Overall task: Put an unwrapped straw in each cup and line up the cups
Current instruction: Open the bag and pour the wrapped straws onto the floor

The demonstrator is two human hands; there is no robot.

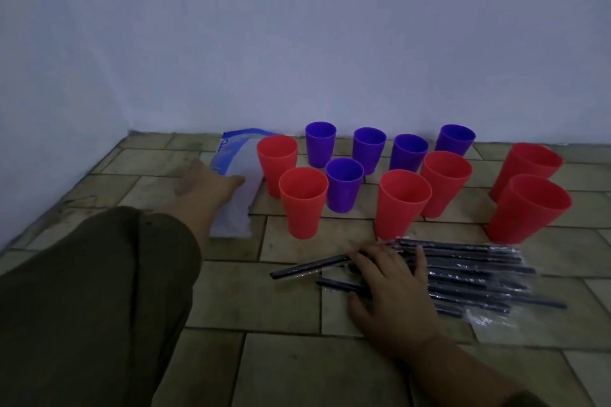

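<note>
Hands spread: left (205, 190) on plastic bag (236, 175), right (393, 284) on straws (469, 269) (wrapped).

Left hand (205, 188), motion-blurred, covers part of the plastic bag (234, 182). Right hand (393, 291) hides the middle of the wrapped straws (469, 268). Far red cup (525, 168) stands partly behind the nearer red cup (529, 208).
</note>
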